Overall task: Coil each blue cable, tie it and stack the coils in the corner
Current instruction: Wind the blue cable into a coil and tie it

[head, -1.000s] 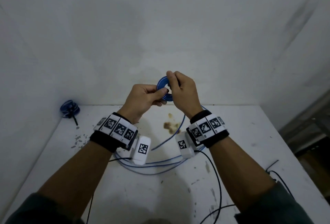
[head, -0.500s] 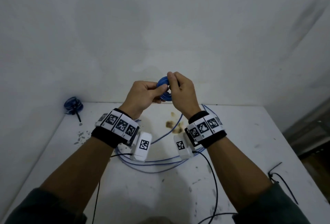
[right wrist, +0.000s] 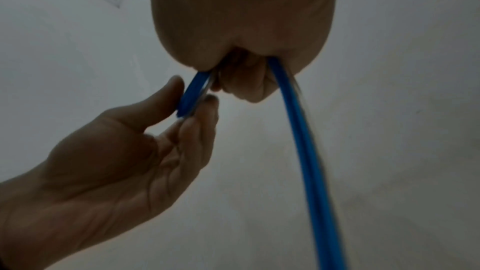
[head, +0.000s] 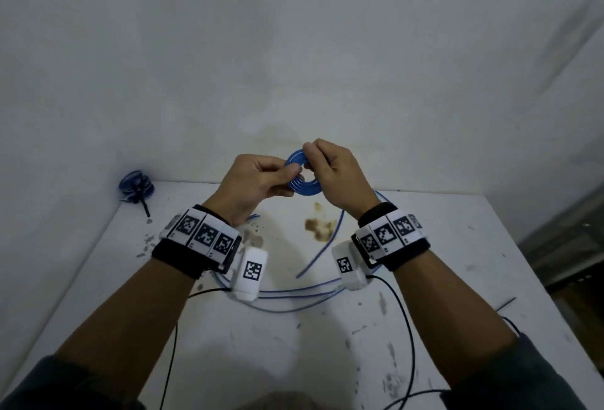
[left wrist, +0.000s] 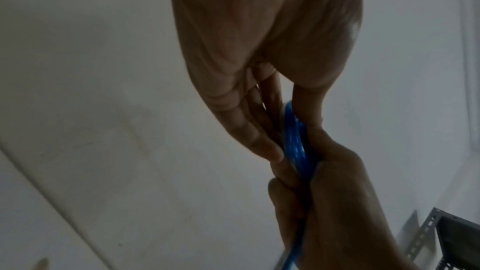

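A small blue cable coil (head: 302, 185) hangs in the air above the white table (head: 457, 246), held between both hands. My left hand (head: 258, 182) pinches its left side with thumb and fingers, seen edge-on as the blue coil (left wrist: 294, 141). My right hand (head: 336, 177) grips the coil's right side, and the blue cable (right wrist: 309, 161) runs down out of its palm. The loose cable tail (head: 322, 248) drops to the table and loops under my wrists as a loose blue cable (head: 294, 295). A tied blue coil (head: 135, 184) sits in the far-left corner.
Brown stains (head: 318, 228) mark the table's middle. Thin black wires (head: 410, 328) trail from the wrist cameras over the near table. White walls close the back and left. A dark metal shelf (head: 572, 246) stands beyond the table's right edge.
The coil has turned in my hands so more of its ring faces me, and the cable tail on the table has been drawn shorter. Both hands stay on the coil.
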Available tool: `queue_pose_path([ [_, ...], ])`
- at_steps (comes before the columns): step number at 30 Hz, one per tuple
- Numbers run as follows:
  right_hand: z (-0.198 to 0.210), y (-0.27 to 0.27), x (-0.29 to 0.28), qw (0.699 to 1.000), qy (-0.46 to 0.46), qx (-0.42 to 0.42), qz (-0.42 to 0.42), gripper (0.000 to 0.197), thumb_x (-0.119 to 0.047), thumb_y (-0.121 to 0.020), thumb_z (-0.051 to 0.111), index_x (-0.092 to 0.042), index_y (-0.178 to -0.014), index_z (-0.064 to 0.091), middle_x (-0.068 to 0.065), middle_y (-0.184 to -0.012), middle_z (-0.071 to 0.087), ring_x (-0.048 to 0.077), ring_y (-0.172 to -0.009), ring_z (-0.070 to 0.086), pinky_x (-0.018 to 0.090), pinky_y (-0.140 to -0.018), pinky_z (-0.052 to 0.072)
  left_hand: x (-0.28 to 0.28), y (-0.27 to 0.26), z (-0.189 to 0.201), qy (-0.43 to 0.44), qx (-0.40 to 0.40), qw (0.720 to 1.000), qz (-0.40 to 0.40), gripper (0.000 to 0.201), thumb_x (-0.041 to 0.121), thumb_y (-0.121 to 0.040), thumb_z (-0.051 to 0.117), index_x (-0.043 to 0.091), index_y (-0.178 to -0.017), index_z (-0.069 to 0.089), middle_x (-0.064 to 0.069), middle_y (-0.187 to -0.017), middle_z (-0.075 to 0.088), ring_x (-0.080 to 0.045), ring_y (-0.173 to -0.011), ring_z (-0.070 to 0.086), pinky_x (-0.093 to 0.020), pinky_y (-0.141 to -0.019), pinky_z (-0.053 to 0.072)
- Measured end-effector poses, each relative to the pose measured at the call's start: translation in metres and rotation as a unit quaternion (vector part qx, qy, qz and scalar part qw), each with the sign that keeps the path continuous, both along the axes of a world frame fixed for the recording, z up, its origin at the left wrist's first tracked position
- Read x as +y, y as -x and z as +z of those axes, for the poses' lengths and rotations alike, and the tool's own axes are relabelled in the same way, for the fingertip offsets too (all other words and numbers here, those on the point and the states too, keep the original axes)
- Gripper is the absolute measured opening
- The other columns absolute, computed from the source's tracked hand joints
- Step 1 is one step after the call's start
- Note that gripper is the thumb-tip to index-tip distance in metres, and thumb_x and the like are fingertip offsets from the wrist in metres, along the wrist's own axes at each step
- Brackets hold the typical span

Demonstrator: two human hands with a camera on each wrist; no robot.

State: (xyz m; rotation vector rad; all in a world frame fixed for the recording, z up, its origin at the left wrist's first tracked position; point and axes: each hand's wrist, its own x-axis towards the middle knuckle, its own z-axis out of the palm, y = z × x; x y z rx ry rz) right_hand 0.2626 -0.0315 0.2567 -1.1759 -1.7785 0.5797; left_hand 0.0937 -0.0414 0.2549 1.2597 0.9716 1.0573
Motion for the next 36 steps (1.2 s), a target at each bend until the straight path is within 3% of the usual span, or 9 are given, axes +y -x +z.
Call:
queue_pose_path([
  [3, -0.002, 0.001, -0.002, 1.0, -0.006, 0.014, -0.012, 0.034, -0.026, -0.104, 0.046, -0.022, -0.07, 0.051, -0.004, -0.065, 0.053, 0.022, -0.062, 0.05, 0.033, -0.06, 0.039, 0.0, -0.004, 0.002, -0.019, -0.001, 0.999, 0.039, 0.01, 0.009, -0.087, 0.07, 0.001, -0.091, 0.075, -0.012, -0.079, 0.073, -0.018, -0.07, 0.066, -0.023, -0.062, 0.055],
  [10, -0.019, 0.031, -0.016, 0.953, -0.004, 0.254, -0.162, 0.047, -0.03, -0.107, 0.038, -0.02, -0.063, 0.052, -0.013, -0.056, 0.046, 0.008, -0.056, 0.041, 0.027, -0.057, 0.036, -0.004, -0.022, -0.009, -0.043, -0.023, 0.989, 0.14, 0.011, 0.005, -0.088, 0.069, -0.001, -0.095, 0.075, -0.012, -0.077, 0.072, -0.017, -0.068, 0.067, -0.025, -0.061, 0.055],
  [14, -0.022, 0.035, -0.018, 0.946, -0.047, 0.265, -0.179, 0.043, -0.029, -0.105, 0.039, -0.006, -0.072, 0.053, 0.005, -0.063, 0.045, 0.014, -0.059, 0.04, 0.035, -0.056, 0.035, -0.003, -0.028, -0.007, -0.039, -0.037, 0.987, 0.154, 0.01, 0.006, -0.088, 0.069, 0.001, -0.094, 0.075, -0.011, -0.077, 0.072, -0.017, -0.069, 0.068, -0.026, -0.064, 0.056],
  [17, -0.026, 0.038, -0.019, 0.953, -0.066, 0.248, -0.162, 0.031, -0.02, -0.105, 0.033, -0.004, -0.09, 0.055, -0.005, -0.07, 0.048, 0.005, -0.062, 0.042, 0.024, -0.058, 0.037, -0.002, -0.029, -0.002, -0.03, -0.06, 0.987, 0.149, 0.007, 0.006, -0.089, 0.068, 0.004, -0.09, 0.075, -0.009, -0.079, 0.073, -0.018, -0.072, 0.069, -0.028, -0.068, 0.058],
  [20, -0.026, 0.033, -0.013, 0.952, -0.05, 0.254, -0.161, 0.032, -0.023, -0.105, 0.035, -0.006, -0.085, 0.054, -0.006, -0.068, 0.048, 0.006, -0.061, 0.042, 0.024, -0.057, 0.038, -0.002, -0.024, -0.002, 0.014, -0.063, 0.995, 0.08, 0.011, 0.008, -0.09, 0.067, 0.002, -0.093, 0.075, -0.013, -0.086, 0.074, -0.022, -0.081, 0.07, -0.028, -0.074, 0.058],
  [24, -0.019, 0.005, -0.005, 0.997, -0.031, 0.062, -0.045, 0.029, -0.017, -0.104, 0.043, -0.02, -0.077, 0.051, -0.012, -0.066, 0.051, 0.003, -0.058, 0.047, 0.014, -0.059, 0.036, -0.005, -0.002, -0.001, 0.055, 0.015, 0.997, -0.049, 0.018, 0.009, -0.089, 0.067, -0.002, -0.103, 0.072, -0.018, -0.099, 0.074, -0.026, -0.094, 0.072, -0.025, -0.078, 0.057],
  [27, 0.002, -0.007, -0.001, 0.989, -0.011, -0.135, 0.064, 0.027, -0.022, -0.104, 0.045, -0.02, -0.077, 0.051, -0.012, -0.063, 0.05, 0.004, -0.056, 0.047, 0.015, -0.057, 0.034, -0.003, 0.008, 0.006, 0.02, 0.093, 0.993, -0.072, 0.019, 0.01, -0.09, 0.067, 0.001, -0.106, 0.073, -0.016, -0.095, 0.075, -0.021, -0.085, 0.073, -0.024, -0.073, 0.058],
  [29, 0.014, -0.009, 0.003, 0.981, -0.001, -0.175, 0.086, 0.029, -0.025, -0.104, 0.046, -0.019, -0.077, 0.053, -0.007, -0.063, 0.052, 0.006, -0.055, 0.046, 0.016, -0.057, 0.034, -0.001, 0.006, 0.01, -0.011, 0.114, 0.992, -0.049, 0.016, 0.011, -0.089, 0.069, 0.003, -0.1, 0.075, -0.017, -0.09, 0.075, -0.021, -0.079, 0.072, -0.025, -0.068, 0.057],
  [36, 0.001, 0.009, -0.004, 0.988, -0.06, 0.119, -0.082, 0.029, -0.023, -0.103, 0.05, -0.009, -0.08, 0.061, -0.004, -0.067, 0.057, 0.006, -0.059, 0.05, 0.023, -0.058, 0.039, -0.002, -0.016, 0.012, -0.009, -0.056, 0.994, 0.094, 0.009, 0.009, -0.089, 0.067, 0.003, -0.091, 0.074, -0.008, -0.078, 0.075, -0.018, -0.071, 0.07, -0.026, -0.064, 0.057],
])
